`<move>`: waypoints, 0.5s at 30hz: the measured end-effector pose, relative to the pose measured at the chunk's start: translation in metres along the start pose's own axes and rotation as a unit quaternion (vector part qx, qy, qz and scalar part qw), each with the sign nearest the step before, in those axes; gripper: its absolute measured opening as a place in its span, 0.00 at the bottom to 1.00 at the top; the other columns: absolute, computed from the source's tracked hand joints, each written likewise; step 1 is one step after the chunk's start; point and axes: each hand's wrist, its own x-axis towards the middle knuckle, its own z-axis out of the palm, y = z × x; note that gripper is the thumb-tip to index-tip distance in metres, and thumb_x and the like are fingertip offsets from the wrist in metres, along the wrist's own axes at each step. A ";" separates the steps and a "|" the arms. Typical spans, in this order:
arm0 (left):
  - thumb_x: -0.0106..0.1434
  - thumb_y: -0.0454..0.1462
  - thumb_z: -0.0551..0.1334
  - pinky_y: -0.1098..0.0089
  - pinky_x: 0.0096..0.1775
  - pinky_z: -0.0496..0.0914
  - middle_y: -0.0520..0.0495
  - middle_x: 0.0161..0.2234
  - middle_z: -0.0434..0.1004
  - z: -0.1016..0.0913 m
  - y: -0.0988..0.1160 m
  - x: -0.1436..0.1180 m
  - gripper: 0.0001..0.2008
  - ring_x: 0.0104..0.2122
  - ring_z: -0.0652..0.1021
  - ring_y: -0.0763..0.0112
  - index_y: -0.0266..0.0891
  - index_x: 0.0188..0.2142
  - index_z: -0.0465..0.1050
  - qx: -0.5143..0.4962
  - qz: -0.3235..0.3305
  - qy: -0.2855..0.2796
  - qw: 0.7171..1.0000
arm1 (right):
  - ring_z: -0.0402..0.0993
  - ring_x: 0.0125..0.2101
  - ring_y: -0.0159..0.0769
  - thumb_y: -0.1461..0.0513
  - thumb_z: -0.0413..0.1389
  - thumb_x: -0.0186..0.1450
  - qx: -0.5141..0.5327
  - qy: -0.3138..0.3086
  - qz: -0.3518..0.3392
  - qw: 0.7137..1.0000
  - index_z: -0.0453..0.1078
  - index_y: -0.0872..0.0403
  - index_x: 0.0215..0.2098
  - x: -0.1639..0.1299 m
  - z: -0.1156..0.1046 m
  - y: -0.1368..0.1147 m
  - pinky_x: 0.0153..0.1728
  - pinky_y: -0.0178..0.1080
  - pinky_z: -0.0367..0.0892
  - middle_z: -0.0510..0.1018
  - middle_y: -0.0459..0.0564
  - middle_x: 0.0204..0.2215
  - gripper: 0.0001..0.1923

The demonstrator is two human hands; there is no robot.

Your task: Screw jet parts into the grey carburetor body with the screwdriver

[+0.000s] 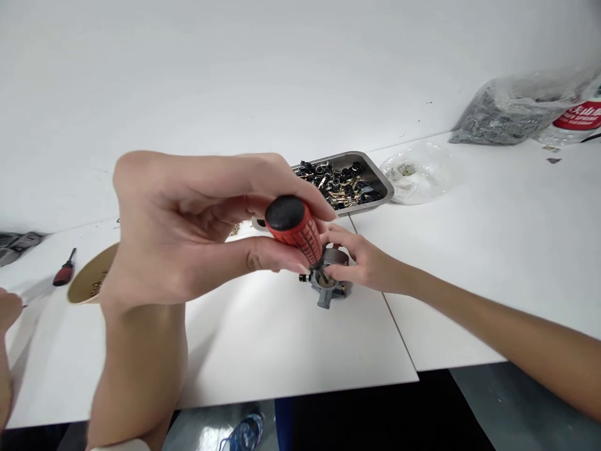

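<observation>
My left hand (188, 225) is wrapped round the red and black handle of a screwdriver (300, 232), thumb below and fingers above. The screwdriver points down at a small grey metal carburetor (325, 295) on the white table. Its tip is hard to make out against the carburetor body. My right hand (359, 260) grips the carburetor from the far right side, with fingers at its back and thumb near the screwdriver's end. My hands partly hide the carburetor's upper part.
Behind my hands stands a metal tray (382, 181) of small black and brass parts. Beside it lies a clear plastic bag (429, 172). A tan bowl (84, 282) with small brass pieces and another screwdriver (64, 270) are at left, near another person's hand (9, 308).
</observation>
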 end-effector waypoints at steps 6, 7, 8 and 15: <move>0.53 0.26 0.71 0.70 0.26 0.77 0.48 0.29 0.79 0.001 0.000 -0.001 0.14 0.27 0.78 0.70 0.33 0.41 0.80 0.069 -0.010 0.004 0.998 | 0.64 0.26 0.23 0.68 0.57 0.60 0.025 -0.007 0.006 1.000 0.70 0.54 0.41 0.000 0.001 -0.002 0.28 0.32 0.66 0.67 0.50 0.47 0.11; 0.54 0.26 0.70 0.69 0.26 0.77 0.47 0.30 0.79 0.001 0.000 -0.001 0.13 0.28 0.78 0.69 0.33 0.41 0.79 0.071 -0.006 -0.005 0.997 | 0.64 0.27 0.23 0.68 0.57 0.60 0.025 -0.009 0.008 1.000 0.70 0.54 0.42 -0.001 0.001 -0.002 0.28 0.32 0.66 0.66 0.50 0.47 0.11; 0.55 0.27 0.70 0.68 0.26 0.76 0.46 0.31 0.79 0.001 -0.001 -0.001 0.12 0.29 0.79 0.67 0.33 0.40 0.79 0.068 0.002 -0.011 0.998 | 0.64 0.27 0.23 0.68 0.57 0.60 0.025 -0.010 0.009 1.000 0.70 0.54 0.42 -0.001 0.001 -0.002 0.28 0.32 0.66 0.66 0.50 0.47 0.12; 0.53 0.27 0.71 0.68 0.22 0.71 0.46 0.31 0.79 0.007 -0.005 0.000 0.14 0.27 0.76 0.69 0.36 0.40 0.77 0.110 0.030 0.007 0.993 | 0.63 0.27 0.24 0.67 0.57 0.60 0.021 -0.008 0.014 1.000 0.71 0.53 0.42 -0.001 0.000 -0.003 0.28 0.33 0.66 0.67 0.50 0.46 0.12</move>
